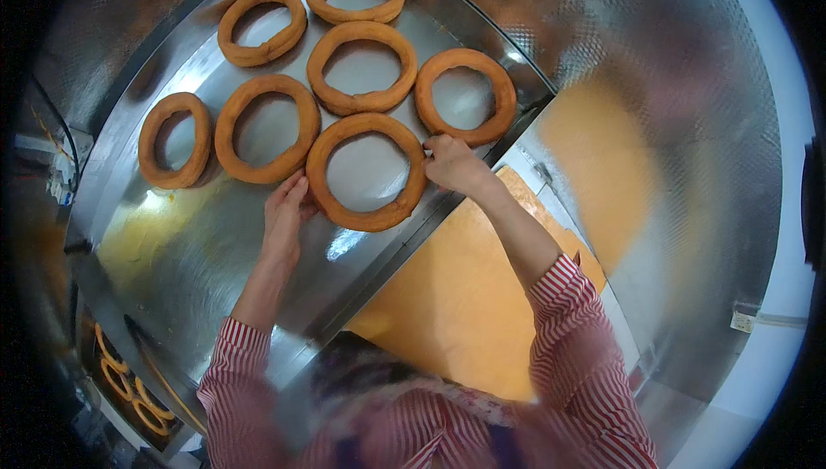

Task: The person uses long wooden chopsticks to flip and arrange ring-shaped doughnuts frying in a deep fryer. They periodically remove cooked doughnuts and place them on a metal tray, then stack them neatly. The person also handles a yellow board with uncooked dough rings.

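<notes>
A large golden-brown dough ring (pixel 370 218) lies at the near edge of a group of similar rings on a shiny steel tray (pixel 185 249). My left hand (pixel 284 215) grips its left side, thumb and fingers at the outer edge. On the opposite side, my right hand (pixel 454 166) pinches the ring's right edge, close to another ring (pixel 465 96). To the left of the held ring sits a ring (pixel 268 175), near my left fingertips. Beyond it is a ring (pixel 361 104), and several more fill the far part of the tray.
Right of the tray's raised edge is an orange-yellow surface (pixel 439 297). Dimpled metal sheeting (pixel 723 168) curves round the right side. At the lower left, more thin rings (pixel 116 379) sit in a dark-edged container. Cables (pixel 64 159) hang at the far left.
</notes>
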`<move>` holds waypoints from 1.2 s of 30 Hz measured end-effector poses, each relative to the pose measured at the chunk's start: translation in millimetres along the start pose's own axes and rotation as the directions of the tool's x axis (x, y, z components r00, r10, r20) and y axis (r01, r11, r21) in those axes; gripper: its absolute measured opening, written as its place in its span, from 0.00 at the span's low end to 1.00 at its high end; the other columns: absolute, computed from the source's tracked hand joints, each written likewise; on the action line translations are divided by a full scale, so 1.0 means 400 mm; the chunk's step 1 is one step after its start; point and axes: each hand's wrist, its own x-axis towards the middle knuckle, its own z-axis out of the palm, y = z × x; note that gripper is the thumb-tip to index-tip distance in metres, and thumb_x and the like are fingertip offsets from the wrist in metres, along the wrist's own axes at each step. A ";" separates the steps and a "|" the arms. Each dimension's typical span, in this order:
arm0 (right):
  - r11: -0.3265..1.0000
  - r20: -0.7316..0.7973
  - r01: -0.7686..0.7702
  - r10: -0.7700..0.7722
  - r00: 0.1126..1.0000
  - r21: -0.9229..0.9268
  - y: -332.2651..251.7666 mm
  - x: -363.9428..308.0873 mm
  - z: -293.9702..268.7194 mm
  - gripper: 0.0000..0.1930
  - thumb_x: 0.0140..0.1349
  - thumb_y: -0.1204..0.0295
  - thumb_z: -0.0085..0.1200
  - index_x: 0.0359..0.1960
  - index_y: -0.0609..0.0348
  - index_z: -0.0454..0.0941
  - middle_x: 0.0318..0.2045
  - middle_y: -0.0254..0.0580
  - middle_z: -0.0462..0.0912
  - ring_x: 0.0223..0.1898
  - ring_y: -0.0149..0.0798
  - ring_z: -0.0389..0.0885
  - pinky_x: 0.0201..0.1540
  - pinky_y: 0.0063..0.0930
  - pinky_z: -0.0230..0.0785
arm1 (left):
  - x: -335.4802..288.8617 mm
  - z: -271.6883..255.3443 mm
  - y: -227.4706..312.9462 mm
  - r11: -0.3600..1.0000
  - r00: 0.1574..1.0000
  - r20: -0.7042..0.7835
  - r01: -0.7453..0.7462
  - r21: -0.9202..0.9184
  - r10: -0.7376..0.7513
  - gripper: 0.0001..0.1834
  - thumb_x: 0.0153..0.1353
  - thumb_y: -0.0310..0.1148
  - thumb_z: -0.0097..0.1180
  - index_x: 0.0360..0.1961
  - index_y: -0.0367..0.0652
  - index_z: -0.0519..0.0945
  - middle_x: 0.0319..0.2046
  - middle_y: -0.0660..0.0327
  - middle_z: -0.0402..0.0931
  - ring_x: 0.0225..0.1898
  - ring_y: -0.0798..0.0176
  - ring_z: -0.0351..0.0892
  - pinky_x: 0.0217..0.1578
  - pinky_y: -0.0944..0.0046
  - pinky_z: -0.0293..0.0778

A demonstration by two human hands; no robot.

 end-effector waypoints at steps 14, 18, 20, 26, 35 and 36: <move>0.803 -0.069 0.053 -0.015 0.998 0.594 0.008 -0.059 -0.077 0.15 0.56 0.74 0.51 0.43 0.72 0.74 0.34 0.46 0.80 0.31 0.33 0.80 0.30 0.24 0.74 | -0.054 0.014 0.064 0.990 0.998 -0.010 -0.056 -0.131 0.056 0.18 0.63 0.37 0.47 0.50 0.37 0.71 0.38 0.63 0.74 0.38 0.69 0.71 0.41 0.64 0.69; 0.684 -0.263 0.208 -0.024 0.964 0.700 0.029 -0.058 -0.154 0.13 0.57 0.74 0.51 0.43 0.68 0.76 0.33 0.39 0.80 0.30 0.30 0.78 0.31 0.20 0.70 | -0.025 0.074 0.130 0.965 0.975 0.107 -0.173 -0.199 0.197 0.18 0.63 0.36 0.47 0.49 0.36 0.71 0.39 0.63 0.74 0.38 0.68 0.71 0.42 0.64 0.70; 0.705 -0.398 0.264 0.029 0.917 0.658 0.049 -0.049 -0.197 0.14 0.57 0.73 0.51 0.43 0.68 0.76 0.32 0.39 0.80 0.30 0.28 0.77 0.31 0.19 0.69 | 0.012 0.134 0.153 0.960 0.954 0.203 -0.175 -0.219 0.220 0.19 0.62 0.36 0.47 0.50 0.35 0.70 0.40 0.62 0.73 0.38 0.68 0.71 0.42 0.63 0.70; 0.821 -0.559 0.238 0.116 0.821 0.520 0.206 -0.002 -0.247 0.16 0.56 0.68 0.52 0.41 0.69 0.77 0.30 0.41 0.81 0.32 0.31 0.76 0.38 0.24 0.68 | 0.128 0.312 0.098 0.962 0.903 0.380 -0.108 -0.250 0.200 0.18 0.62 0.37 0.47 0.48 0.35 0.69 0.40 0.59 0.72 0.39 0.65 0.71 0.44 0.60 0.72; 0.972 -0.673 0.020 0.147 0.725 0.234 0.337 0.029 -0.220 0.19 0.51 0.63 0.55 0.41 0.63 0.79 0.35 0.61 0.79 0.39 0.50 0.80 0.43 0.34 0.70 | 0.158 0.376 0.024 0.974 0.900 0.423 -0.008 -0.228 0.107 0.16 0.61 0.35 0.49 0.45 0.35 0.70 0.37 0.58 0.69 0.38 0.62 0.71 0.42 0.61 0.74; 0.975 -0.680 0.027 0.132 0.721 0.219 0.332 0.022 -0.214 0.19 0.51 0.64 0.55 0.41 0.63 0.78 0.35 0.61 0.79 0.39 0.51 0.80 0.43 0.35 0.70 | 0.164 0.375 0.020 0.971 0.898 0.426 -0.010 -0.241 0.115 0.16 0.61 0.36 0.49 0.45 0.35 0.70 0.37 0.58 0.68 0.38 0.63 0.71 0.41 0.61 0.74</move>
